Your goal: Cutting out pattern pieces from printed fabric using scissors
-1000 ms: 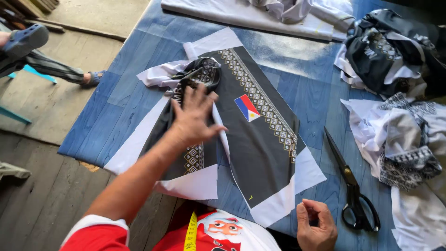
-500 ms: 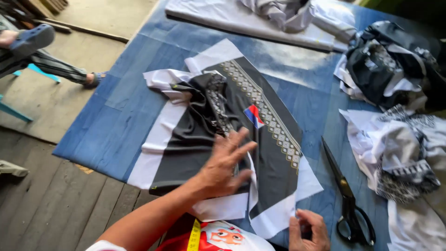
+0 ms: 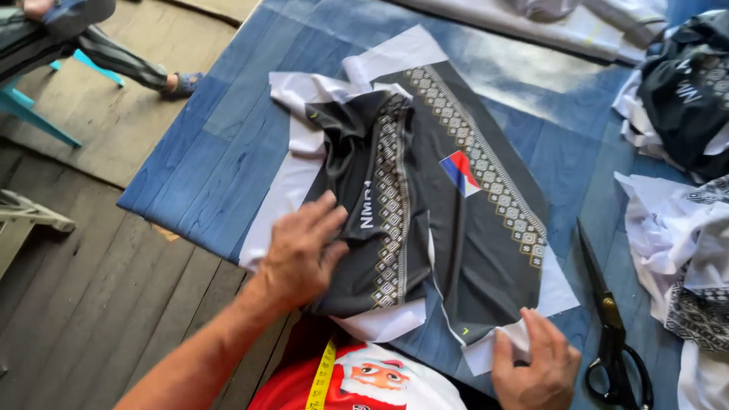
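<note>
While the left hand [image 3: 304,254] lies flat with fingers spread on the near left part of the black fabric piece [image 3: 425,220], the right hand [image 3: 535,368] is down at the near right corner, fingers pinched together on the white edge [image 3: 497,342] of that same piece. So the fabric sits pretty much in the middle of the blue table [image 3: 228,144], dark with white borders, patterned bands running along it and a small red, white and blue patch [image 3: 459,173] on the right half. Its left half looks folded over and a bit bunched up under the left hand. Black-handled scissors [image 3: 611,334] lie just to the right of the fabric, near the right hand but not touching it. More black and white fabric [image 3: 683,152] is heaped along the far right side of the table. A yellow measuring tape [image 3: 325,376] hangs over the person's red shirt at the near edge.
</note>
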